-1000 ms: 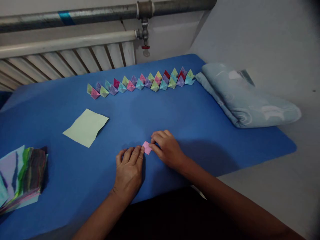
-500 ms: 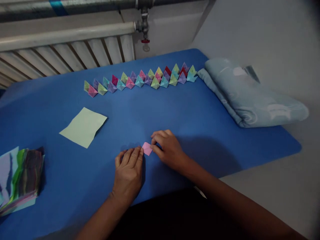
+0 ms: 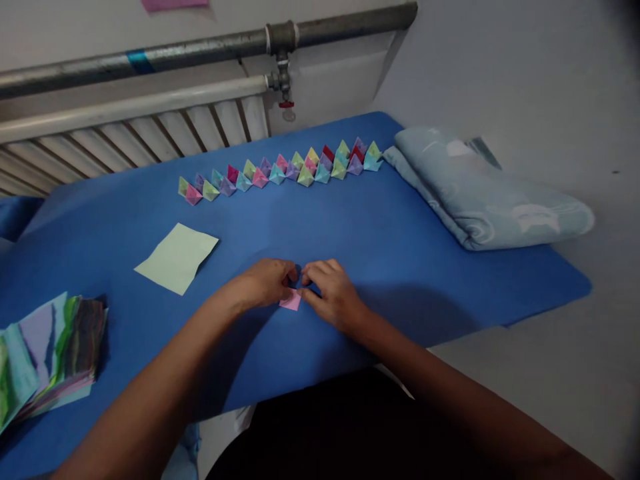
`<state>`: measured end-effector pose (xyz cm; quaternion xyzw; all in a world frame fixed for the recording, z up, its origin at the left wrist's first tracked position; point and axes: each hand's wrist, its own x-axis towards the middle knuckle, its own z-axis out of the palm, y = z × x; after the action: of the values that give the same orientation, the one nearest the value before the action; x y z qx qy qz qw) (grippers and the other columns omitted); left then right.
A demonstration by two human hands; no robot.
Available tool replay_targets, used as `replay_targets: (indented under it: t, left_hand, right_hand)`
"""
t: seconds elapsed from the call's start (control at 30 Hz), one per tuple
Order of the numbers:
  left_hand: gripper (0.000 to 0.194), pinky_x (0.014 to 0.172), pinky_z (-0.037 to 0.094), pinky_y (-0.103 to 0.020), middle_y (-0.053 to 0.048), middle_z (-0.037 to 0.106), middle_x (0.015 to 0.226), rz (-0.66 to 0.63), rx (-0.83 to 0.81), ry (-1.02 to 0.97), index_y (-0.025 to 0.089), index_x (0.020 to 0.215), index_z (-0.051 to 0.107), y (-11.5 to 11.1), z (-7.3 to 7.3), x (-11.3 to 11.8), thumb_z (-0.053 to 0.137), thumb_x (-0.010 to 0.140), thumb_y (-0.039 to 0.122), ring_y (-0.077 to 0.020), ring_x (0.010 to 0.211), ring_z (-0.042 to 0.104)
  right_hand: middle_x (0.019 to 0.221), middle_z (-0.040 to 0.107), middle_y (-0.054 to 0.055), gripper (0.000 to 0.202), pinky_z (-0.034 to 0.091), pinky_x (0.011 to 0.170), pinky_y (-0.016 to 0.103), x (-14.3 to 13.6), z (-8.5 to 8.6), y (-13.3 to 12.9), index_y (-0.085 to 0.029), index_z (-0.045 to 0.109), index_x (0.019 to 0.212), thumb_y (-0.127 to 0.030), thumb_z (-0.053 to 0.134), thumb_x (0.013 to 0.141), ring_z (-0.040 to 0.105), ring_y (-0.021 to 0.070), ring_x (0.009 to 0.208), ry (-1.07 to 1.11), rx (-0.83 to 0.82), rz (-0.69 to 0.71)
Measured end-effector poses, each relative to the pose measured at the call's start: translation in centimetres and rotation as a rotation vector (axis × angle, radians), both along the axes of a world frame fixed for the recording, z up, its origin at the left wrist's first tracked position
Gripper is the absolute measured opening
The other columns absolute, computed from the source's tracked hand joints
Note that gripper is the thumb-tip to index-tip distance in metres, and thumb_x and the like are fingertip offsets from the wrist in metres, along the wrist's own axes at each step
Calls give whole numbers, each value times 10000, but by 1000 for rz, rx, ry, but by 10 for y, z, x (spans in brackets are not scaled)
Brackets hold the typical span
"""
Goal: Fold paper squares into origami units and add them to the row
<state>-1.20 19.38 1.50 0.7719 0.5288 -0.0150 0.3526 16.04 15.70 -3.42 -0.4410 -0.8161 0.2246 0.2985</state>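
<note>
A small folded piece of pink paper (image 3: pixel 290 302) lies on the blue table surface close to its front edge. My left hand (image 3: pixel 273 280) is curled over its upper left side, the thumb and fingers pinching the paper's edge. From the right, my right hand (image 3: pixel 330 290) grips the upper right corner between thumb and bent fingers. Both sets of fingertips partly cover the paper's top. To the left of my hands rests a flat pale green paper sheet (image 3: pixel 177 259).
Several colourful folded paper boats (image 3: pixel 260 177) stand in rows at the back. A stack of coloured paper (image 3: pixel 60 353) sits at the left. The folded light blue blanket (image 3: pixel 490 190) lies at the right. Behind the table are a radiator (image 3: pixel 135 143) and a pipe (image 3: pixel 210 50).
My left hand has swung from flat beside the pink paper to its upper edge. The paper has turned and now looks squarer. The camera view has tilted up slightly.
</note>
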Motion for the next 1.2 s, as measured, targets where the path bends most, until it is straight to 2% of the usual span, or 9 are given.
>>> replay_targets:
  t: [0.1,0.27,0.43,0.53,0.6,0.73,0.87,1.0,1.2]
  left_hand:
    - [139,492,284,-221,51,583,576,-11,18,76,223,729,638,-7,3,1,628,616,141,-107,500,489]
    - [62,508,277,-245,12,608,602,-1,49,225,212,658,621,-24,10,0,592,678,161,-133,534,500]
    - [68,530,295,-253,20,599,600,84,12,162,208,639,603,-40,10,-6,584,684,161,-135,551,510]
    - [46,527,318,-243,39,563,580,162,-48,11,205,624,576,-45,5,-17,600,653,177,-124,546,489]
    - [70,545,357,-240,38,573,600,242,-137,-192,201,638,563,-44,4,-25,627,651,227,-124,573,506]
    - [176,594,415,-251,28,601,622,475,-223,-621,187,655,567,-35,5,-29,698,644,305,-114,595,538]
    - [226,595,440,-250,34,596,584,658,-165,-839,173,627,572,-22,1,-15,769,601,280,-95,558,537]
    - [239,587,449,-251,21,631,569,686,-175,-969,168,626,587,-17,-11,-1,804,588,261,-94,539,554]
    - [286,619,466,-253,3,665,567,706,-303,-1113,158,684,598,-19,-25,-2,838,587,279,-109,553,612]
  right_hand:
    - [880,645,56,62,395,836,359,3,-2,-1,-197,567,792,-153,543,830,561,200,883,27,15,-16]
    - [869,652,54,74,398,857,360,5,-4,-1,-195,561,790,-156,528,844,573,199,894,52,53,-5]
    - [860,654,62,93,405,859,372,4,-5,0,-197,565,774,-166,518,848,579,204,896,37,54,-9]
    - [865,658,59,92,408,871,380,4,-3,-2,-198,569,772,-171,522,846,588,205,915,80,47,-7]
    - [886,660,53,83,421,868,367,3,0,-4,-200,570,778,-192,534,852,594,194,929,171,10,2]
    - [845,644,21,90,460,725,283,-3,7,-7,-208,605,859,-296,589,850,589,146,806,346,-223,31]
    - [751,606,-23,177,427,617,239,-9,10,-3,-212,599,892,-332,659,776,533,112,671,518,-445,-35]
    - [649,536,-49,136,387,590,238,-9,13,3,-213,567,751,-336,608,791,465,100,598,608,-519,-62]
    - [606,465,-50,179,349,576,239,-6,19,7,-210,508,642,-302,567,784,411,106,585,500,-576,-117]
